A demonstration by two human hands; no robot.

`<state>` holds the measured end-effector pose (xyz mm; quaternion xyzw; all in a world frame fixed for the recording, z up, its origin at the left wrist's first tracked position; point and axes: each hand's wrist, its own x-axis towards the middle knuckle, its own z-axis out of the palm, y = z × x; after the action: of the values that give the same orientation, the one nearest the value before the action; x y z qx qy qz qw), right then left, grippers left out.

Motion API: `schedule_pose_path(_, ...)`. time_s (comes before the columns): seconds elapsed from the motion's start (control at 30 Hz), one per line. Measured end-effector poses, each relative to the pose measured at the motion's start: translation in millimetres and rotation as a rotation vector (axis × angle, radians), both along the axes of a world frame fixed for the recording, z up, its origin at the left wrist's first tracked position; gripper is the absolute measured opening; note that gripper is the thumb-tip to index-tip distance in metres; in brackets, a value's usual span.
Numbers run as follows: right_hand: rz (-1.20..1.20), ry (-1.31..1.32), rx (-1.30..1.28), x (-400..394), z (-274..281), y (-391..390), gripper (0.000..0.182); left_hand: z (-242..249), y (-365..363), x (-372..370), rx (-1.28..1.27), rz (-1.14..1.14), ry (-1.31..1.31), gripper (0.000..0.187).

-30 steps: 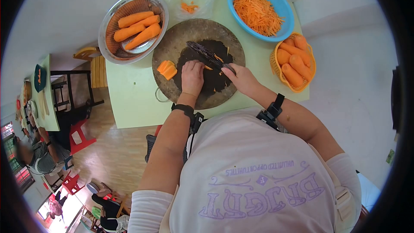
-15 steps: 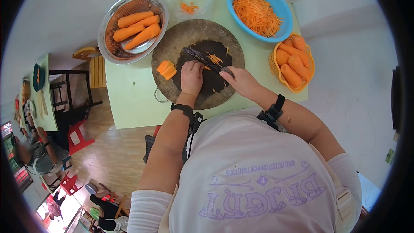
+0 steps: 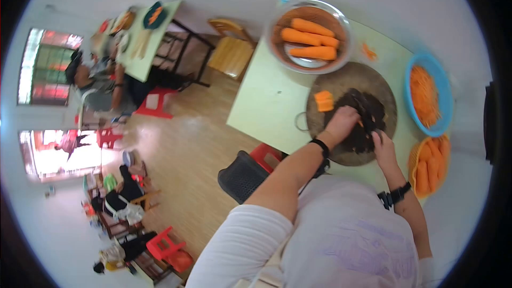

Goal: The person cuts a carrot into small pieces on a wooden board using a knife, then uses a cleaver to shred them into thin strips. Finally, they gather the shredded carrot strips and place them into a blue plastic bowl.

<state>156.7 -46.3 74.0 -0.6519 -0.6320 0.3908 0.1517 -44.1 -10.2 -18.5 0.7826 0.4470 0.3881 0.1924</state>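
My left hand (image 3: pixel 343 123) rests on the round chopping board (image 3: pixel 376 77), fingers curled down over a bit of carrot (image 3: pixel 361 123) that barely shows beside them. A dark-bladed knife (image 3: pixel 365 105) lies just right of those fingertips. My right hand (image 3: pixel 385 148) is wrapped around its handle at the near side of the board. Left of the blade sits a small stack of carrot slices (image 3: pixel 324 101). The middle of the board is dark and wet-looking, and the picture is slightly blurred there.
A steel bowl (image 3: pixel 348 56) with whole carrots (image 3: pixel 309 38) stands at the back left. To the right are a blue basin (image 3: pixel 408 88) of carrot shreds (image 3: pixel 425 96) and a yellow basket (image 3: pixel 413 162) of carrots. A black chair (image 3: pixel 241 177) stands near the table; other people sit farther left.
The view has swung left, so the table appears farther right and more of the room shows. Both hands remain at the board, with the knife still in the right one.
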Motion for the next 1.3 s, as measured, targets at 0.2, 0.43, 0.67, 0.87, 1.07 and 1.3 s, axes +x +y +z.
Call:
schedule_pose_path(0.2,-0.152,0.190,-0.177,25,-41,-1,0.042,-8,-2,5,0.007,0.030,0.061,0.014)
schedule_pose_path(0.43,-0.208,0.306,-0.274,31,-41,5,0.045,-4,-2,8,-0.020,0.047,0.040,0.011)
schedule_pose_path(0.67,-0.220,0.324,-0.338,35,-33,10,0.042,-4,-3,9,-0.022,0.042,0.040,0.013)
schedule_pose_path(0.87,-0.245,0.345,-0.262,44,-40,12,0.037,3,-3,4,-0.015,0.030,0.046,0.013)
schedule_pose_path(1.07,-0.222,0.331,-0.248,37,-27,7,0.029,-1,-3,-4,-0.001,-0.027,-0.011,0.013)
schedule_pose_path(1.3,-0.002,0.028,-0.080,4,41,0,0.035,3,0,-6,0.017,0.020,0.011,0.011)
